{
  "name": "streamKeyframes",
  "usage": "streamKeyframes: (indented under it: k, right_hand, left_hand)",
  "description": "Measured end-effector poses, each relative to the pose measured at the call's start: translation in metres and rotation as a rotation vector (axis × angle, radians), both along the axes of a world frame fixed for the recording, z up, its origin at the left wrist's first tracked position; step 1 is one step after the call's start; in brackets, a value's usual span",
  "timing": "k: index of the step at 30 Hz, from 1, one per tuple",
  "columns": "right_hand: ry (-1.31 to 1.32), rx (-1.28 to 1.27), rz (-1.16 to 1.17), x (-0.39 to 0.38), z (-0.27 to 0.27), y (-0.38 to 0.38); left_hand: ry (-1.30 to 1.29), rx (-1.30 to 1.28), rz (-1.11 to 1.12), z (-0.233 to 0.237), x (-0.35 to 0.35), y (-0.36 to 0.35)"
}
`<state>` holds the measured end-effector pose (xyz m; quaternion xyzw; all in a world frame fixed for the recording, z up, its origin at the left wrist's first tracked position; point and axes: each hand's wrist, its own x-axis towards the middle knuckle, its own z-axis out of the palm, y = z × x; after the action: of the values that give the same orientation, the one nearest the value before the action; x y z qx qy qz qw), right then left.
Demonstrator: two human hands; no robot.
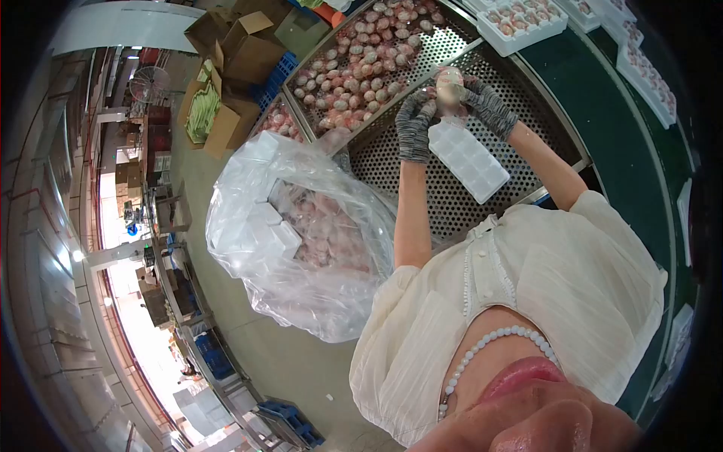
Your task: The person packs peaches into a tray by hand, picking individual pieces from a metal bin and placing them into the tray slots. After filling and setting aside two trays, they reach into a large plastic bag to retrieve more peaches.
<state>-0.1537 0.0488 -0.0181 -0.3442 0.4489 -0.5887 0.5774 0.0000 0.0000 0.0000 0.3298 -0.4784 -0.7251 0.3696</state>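
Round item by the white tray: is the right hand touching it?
Touching: the head view shows fingers of the right hand wrapped against the round item.

Just one camera here, strapped to the head, fisheye, tilted steeply down (so steeply the wearer's own chin and blouse (527, 301) fill the near edge). It faces forward over the perforated table (422, 181), fairly close, with the left hand (414, 128) and right hand (489, 105) far up the frame round a wrapped fruit (450, 89); floor and a plastic bag (301, 241) off left.
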Motion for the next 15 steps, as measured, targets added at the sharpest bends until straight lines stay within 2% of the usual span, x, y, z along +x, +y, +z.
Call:
streamKeyframes:
  k: [2, 5, 6, 10, 12, 13, 15]
  right_hand:
    - [-0.246, -0.036, -0.078, 0.003, -0.004, -0.001]
    - [-0.495, -0.087, -0.077, 0.0, -0.031, -0.016]
    - [-0.426, -0.005, -0.107, -0.003, -0.021, -0.01]
    - [-0.446, -0.006, -0.132, -0.008, 0.001, -0.001]
    - [-0.245, 0.039, -0.029, -0.014, 0.007, 0.003]
    - [-0.24, 0.045, -0.026, -0.023, -0.009, -0.002]
    - [-0.035, 0.094, 0.068, -0.034, -0.03, -0.009]
  left_hand:
    - [0.012, -0.011, 0.157, -0.001, -0.006, 0.002]
    - [0.033, -0.045, 0.156, -0.001, 0.0, -0.001]
    - [0.042, -0.039, 0.157, -0.004, -0.003, 0.0]
    - [-0.014, -0.049, 0.084, -0.012, -0.006, -0.002]
    - [-0.027, -0.059, 0.048, -0.019, -0.007, -0.005]
    - [-0.065, -0.049, 0.043, -0.024, -0.009, -0.007]
    - [-0.106, -0.023, 0.048, -0.036, -0.012, -0.007]
